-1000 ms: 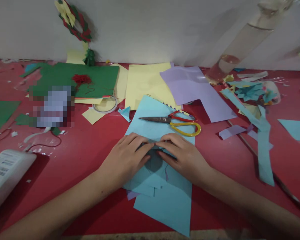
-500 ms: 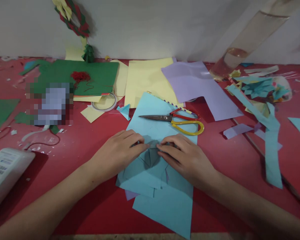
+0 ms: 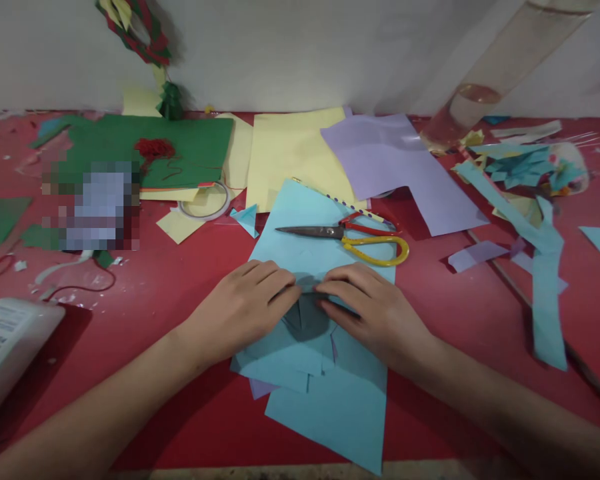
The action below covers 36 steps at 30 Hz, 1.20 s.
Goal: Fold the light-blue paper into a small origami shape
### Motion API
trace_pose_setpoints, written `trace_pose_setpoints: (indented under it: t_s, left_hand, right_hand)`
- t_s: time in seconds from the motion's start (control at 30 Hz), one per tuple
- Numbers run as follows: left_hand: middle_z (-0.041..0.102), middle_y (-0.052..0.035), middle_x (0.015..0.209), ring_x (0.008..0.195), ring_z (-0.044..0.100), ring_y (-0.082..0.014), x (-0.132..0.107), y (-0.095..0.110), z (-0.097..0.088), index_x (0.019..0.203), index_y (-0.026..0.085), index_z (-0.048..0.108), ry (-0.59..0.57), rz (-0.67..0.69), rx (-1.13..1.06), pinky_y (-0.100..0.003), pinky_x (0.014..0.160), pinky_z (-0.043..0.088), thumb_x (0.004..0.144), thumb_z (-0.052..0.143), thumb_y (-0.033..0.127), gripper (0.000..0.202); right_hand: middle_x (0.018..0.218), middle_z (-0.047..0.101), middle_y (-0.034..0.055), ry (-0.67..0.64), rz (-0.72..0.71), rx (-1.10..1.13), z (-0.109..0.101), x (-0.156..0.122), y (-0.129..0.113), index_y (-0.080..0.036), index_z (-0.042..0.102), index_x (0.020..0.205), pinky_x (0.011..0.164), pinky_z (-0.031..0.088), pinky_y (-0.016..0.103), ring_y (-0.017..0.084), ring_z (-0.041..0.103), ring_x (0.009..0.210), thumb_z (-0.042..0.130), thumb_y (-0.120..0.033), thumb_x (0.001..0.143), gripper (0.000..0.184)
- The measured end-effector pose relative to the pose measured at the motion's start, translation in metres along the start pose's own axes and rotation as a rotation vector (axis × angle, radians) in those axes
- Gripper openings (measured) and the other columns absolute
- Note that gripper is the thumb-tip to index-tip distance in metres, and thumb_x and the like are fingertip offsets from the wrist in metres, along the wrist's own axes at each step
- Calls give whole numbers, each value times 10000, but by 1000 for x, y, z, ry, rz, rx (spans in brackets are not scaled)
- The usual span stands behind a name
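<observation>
Between both hands a small folded piece of blue paper (image 3: 307, 312) is pinched along its far edge. My left hand (image 3: 253, 297) grips its left end between thumb and curled fingers. On the right end, my right hand (image 3: 373, 303) closes thumb and fingertips over the same edge. Creases run down the paper's near side, which lies in the shade of my hands. Under it are overlapping light-blue sheets (image 3: 340, 413), with a bit of purple paper (image 3: 263, 388) showing below. Just beyond my fingers lie scissors (image 3: 330, 232) with one red and one yellow handle.
Yellow sheets (image 3: 290, 153), a purple sheet (image 3: 380, 153) and green paper (image 3: 200, 147) lie at the back. A tape roll (image 3: 205, 215) sits left of centre. Blue strips (image 3: 547, 287) are at right, near a tilted clear container (image 3: 480, 93). A white box (image 3: 10, 347) stands at left.
My view has shifted slightly. Both hands stay on the folded paper, and my left fingertips have slid a little towards the right along its edge.
</observation>
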<state>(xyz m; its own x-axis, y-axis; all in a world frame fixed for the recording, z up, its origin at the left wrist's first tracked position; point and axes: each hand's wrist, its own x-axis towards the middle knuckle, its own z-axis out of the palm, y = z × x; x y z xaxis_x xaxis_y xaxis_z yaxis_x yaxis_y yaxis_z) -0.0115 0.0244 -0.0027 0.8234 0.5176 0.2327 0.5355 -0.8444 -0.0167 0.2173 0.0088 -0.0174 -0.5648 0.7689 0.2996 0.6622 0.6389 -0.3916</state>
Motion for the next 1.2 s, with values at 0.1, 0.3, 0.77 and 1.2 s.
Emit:
trace_pose_setpoints:
  t_s: [0.1,0.3,0.77,1.2]
  left_hand:
    - [654,-59,946,840,576,-202,-1,-4,2,998,138,629,23,17,-52,-340,731,481,927,458,92,190]
    - [653,-42,934,814,578,-179,0,-9,6,996,164,629,80,-68,-221,-329,724,475,934,480,137,164]
    - [635,-57,895,816,554,-202,13,1,5,978,133,627,50,17,-3,-333,684,464,940,442,105,191]
    - [655,-41,874,745,570,-190,15,2,4,866,92,629,138,162,64,-338,572,450,914,502,72,137]
  right_hand:
    - [955,635,81,21,5,24,0,1,0,-187,632,1011,766,513,356,207,587,898,536,-226,926,134]
    - [883,621,65,45,-7,42,0,2,0,-173,638,954,714,496,325,182,564,821,548,-235,927,113]
    - [962,659,83,-45,-141,-287,-2,-12,-13,-124,666,970,657,470,341,219,543,841,527,-138,904,154]
    - [1043,635,109,-8,-83,-375,-2,-15,-25,-104,660,979,692,499,364,245,565,900,519,-93,871,178]
